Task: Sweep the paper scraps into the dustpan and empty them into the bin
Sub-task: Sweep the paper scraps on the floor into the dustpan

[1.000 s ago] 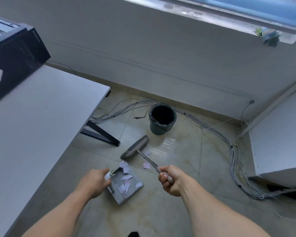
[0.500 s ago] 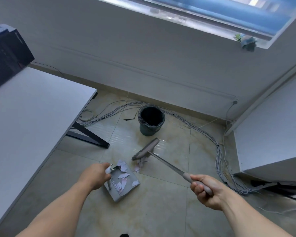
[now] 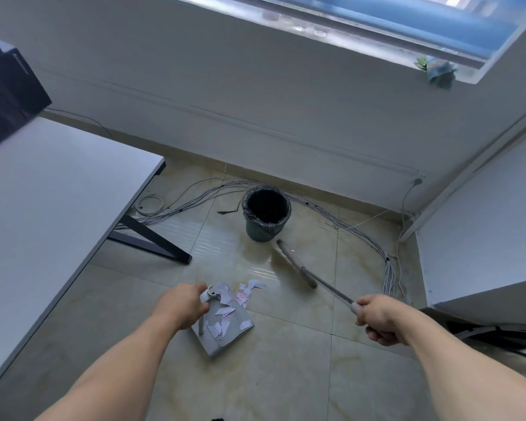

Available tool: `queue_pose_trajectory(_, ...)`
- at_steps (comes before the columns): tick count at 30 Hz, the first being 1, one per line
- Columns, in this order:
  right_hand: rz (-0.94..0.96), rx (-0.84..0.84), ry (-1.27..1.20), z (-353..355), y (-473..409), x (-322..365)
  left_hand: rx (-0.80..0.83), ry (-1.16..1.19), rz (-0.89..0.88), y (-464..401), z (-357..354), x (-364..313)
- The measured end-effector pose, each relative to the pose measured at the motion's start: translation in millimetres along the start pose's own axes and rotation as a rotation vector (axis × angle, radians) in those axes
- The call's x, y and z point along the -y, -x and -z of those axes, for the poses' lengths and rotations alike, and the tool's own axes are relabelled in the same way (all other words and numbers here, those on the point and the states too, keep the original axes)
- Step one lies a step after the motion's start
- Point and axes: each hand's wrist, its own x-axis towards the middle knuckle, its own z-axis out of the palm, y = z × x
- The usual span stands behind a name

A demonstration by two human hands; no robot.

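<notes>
Desk edge fills the left of the view, and just right of it the left hand is clamped on the dustpan handle, holding the pan flat on the floor tiles. Most scraps lie inside the pan or bunched at its far lip, with a few spilling just beyond it onto the tile. Further back, near the wall, stands the bin, well apart from the pan. Right of the scraps the broom head sits on the floor between pan and bin, its handle running to the right hand, which is closed around the grip. Sweeping appears nearly done; the next move probably calls for one stroke drawing the head toward the pan lip to gather the stray pieces, then lifting the pan level to the bin.
</notes>
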Motion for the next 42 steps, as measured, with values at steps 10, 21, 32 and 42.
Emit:
queue_pose_trajectory(10,0.043,0.103,0.455,-93.6,-22.1,6.6,-0.023,0.004,-0.004,-7.9,-4.8,-3.3)
queue_pose_trajectory(21,0.075,0.366,0.519,-82.4,49.3,36.7,-0.039,0.060,-0.009,-0.4,-10.3,-7.8)
queue_pose_trajectory(32,0.067,0.322,0.510,-39.6,84.2,41.9,-0.004,0.106,0.028,24.7,-14.0,5.0)
queue_pose_trajectory(42,0.005,0.237,0.199,19.0,145.1,32.1,-0.046,0.144,0.001,55.2,47.1,2.3)
